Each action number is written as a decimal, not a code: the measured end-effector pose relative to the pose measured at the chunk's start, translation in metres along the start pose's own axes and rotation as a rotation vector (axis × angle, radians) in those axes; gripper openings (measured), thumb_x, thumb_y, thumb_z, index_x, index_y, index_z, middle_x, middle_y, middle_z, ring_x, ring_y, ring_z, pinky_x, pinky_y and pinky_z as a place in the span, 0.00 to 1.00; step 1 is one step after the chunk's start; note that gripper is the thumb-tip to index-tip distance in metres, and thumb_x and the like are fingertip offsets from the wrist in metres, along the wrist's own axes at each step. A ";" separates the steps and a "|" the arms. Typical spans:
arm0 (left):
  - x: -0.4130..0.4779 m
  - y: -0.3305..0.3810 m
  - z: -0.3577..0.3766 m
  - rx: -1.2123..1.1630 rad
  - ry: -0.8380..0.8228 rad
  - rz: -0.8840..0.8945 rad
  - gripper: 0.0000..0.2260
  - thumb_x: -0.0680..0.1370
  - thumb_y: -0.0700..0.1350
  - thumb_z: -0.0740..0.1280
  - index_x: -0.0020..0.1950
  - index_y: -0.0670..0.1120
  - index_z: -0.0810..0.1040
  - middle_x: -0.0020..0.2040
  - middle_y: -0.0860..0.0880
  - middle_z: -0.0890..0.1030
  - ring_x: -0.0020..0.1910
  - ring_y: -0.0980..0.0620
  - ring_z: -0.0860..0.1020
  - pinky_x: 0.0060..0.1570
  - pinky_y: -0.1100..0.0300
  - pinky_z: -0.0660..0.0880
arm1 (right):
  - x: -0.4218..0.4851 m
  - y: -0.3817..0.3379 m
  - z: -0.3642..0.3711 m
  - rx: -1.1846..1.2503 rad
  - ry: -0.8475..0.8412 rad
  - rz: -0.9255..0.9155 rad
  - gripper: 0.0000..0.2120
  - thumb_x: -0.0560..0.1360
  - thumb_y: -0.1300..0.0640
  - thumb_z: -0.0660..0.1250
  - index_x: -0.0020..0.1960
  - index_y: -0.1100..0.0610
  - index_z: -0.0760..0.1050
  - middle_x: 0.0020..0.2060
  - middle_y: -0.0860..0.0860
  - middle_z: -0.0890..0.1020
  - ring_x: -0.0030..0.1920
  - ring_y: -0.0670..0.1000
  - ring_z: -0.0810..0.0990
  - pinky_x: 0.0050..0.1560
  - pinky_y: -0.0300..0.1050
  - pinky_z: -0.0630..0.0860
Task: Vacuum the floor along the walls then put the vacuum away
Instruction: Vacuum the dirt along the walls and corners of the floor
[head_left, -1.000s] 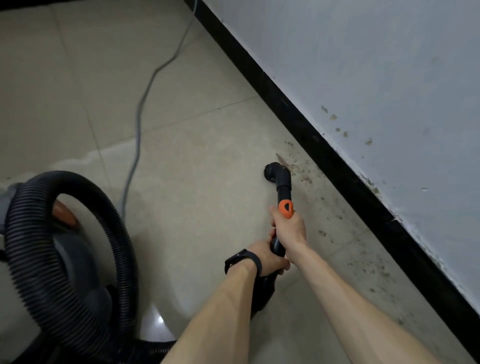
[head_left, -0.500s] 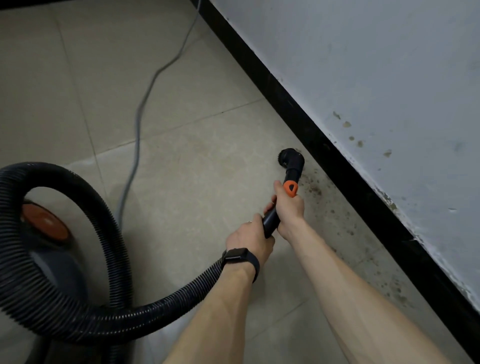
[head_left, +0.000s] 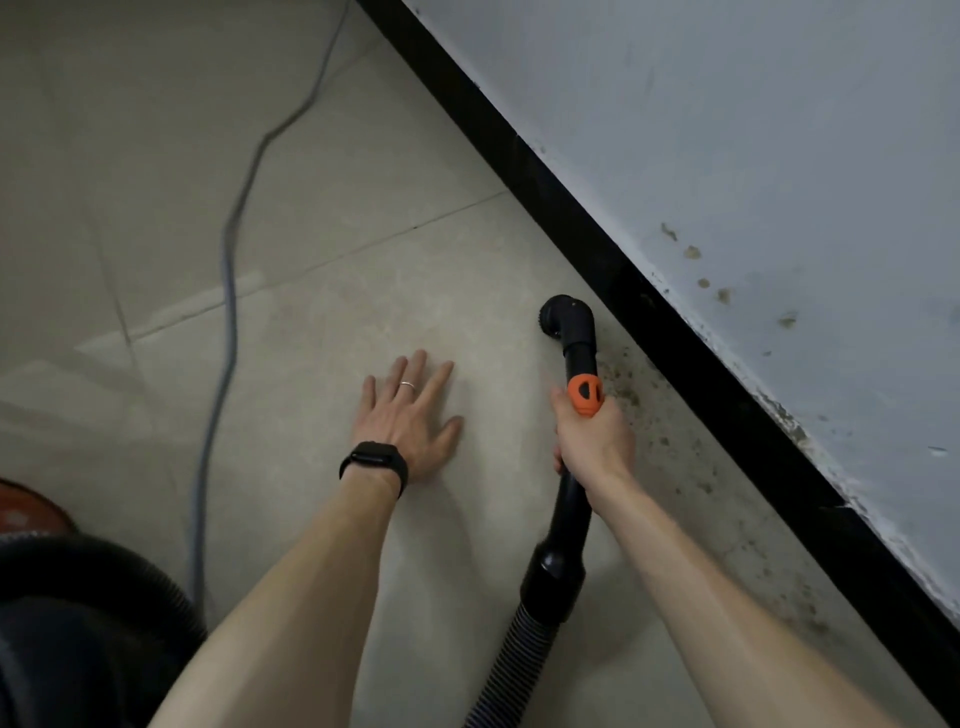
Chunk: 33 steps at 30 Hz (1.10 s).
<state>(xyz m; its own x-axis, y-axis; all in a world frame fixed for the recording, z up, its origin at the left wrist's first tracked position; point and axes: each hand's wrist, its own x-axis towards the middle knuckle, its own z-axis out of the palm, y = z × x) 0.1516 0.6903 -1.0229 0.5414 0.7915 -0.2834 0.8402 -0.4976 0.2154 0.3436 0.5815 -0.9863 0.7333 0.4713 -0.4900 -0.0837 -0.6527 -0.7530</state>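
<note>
My right hand (head_left: 595, 439) grips the black vacuum wand (head_left: 569, 512) just below its orange collar (head_left: 585, 396). The wand's round black nozzle (head_left: 563, 318) sits on the beige tiled floor (head_left: 322, 322), close to the black baseboard (head_left: 670, 332). Dark specks of dirt (head_left: 631, 392) lie on the tile between nozzle and baseboard. My left hand (head_left: 410, 415), with a ring and a black wrist band, lies flat on the floor with fingers spread, left of the wand. The ribbed hose (head_left: 519, 660) runs down from the wand to the bottom edge.
The vacuum's dark body (head_left: 67, 639) with an orange-red part (head_left: 26, 512) fills the bottom left corner. Its grey power cord (head_left: 228, 312) snakes across the tiles toward the top. A stained pale wall (head_left: 753, 156) rises above the baseboard on the right.
My left hand has let go of the wand and now lies flat on the floor. The nozzle has moved closer to the baseboard, and the view has shifted so the vacuum body sits lower left.
</note>
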 end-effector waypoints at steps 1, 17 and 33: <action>0.013 0.000 -0.001 -0.010 0.001 0.010 0.32 0.79 0.66 0.50 0.79 0.61 0.42 0.81 0.51 0.42 0.79 0.48 0.42 0.76 0.43 0.42 | 0.001 -0.001 0.000 -0.062 0.016 -0.011 0.19 0.76 0.39 0.70 0.51 0.56 0.74 0.34 0.52 0.81 0.22 0.49 0.78 0.25 0.43 0.74; 0.059 -0.007 0.021 -0.053 0.075 0.004 0.28 0.80 0.67 0.44 0.78 0.65 0.40 0.80 0.54 0.40 0.78 0.54 0.37 0.75 0.46 0.34 | -0.039 -0.014 -0.006 -0.441 0.095 -0.109 0.18 0.78 0.37 0.67 0.53 0.50 0.69 0.30 0.46 0.77 0.28 0.44 0.78 0.24 0.32 0.69; 0.063 -0.011 0.028 -0.030 0.100 0.014 0.29 0.79 0.66 0.44 0.79 0.63 0.39 0.81 0.54 0.40 0.79 0.52 0.40 0.75 0.42 0.39 | 0.002 -0.048 0.011 -0.647 0.044 -0.173 0.20 0.80 0.36 0.63 0.57 0.51 0.66 0.35 0.46 0.76 0.31 0.42 0.74 0.25 0.33 0.65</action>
<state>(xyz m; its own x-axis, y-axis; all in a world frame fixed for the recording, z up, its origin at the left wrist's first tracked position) 0.1777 0.7360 -1.0692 0.5466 0.8166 -0.1854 0.8303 -0.4996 0.2470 0.3421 0.6203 -0.9557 0.7277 0.5855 -0.3573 0.4488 -0.8003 -0.3975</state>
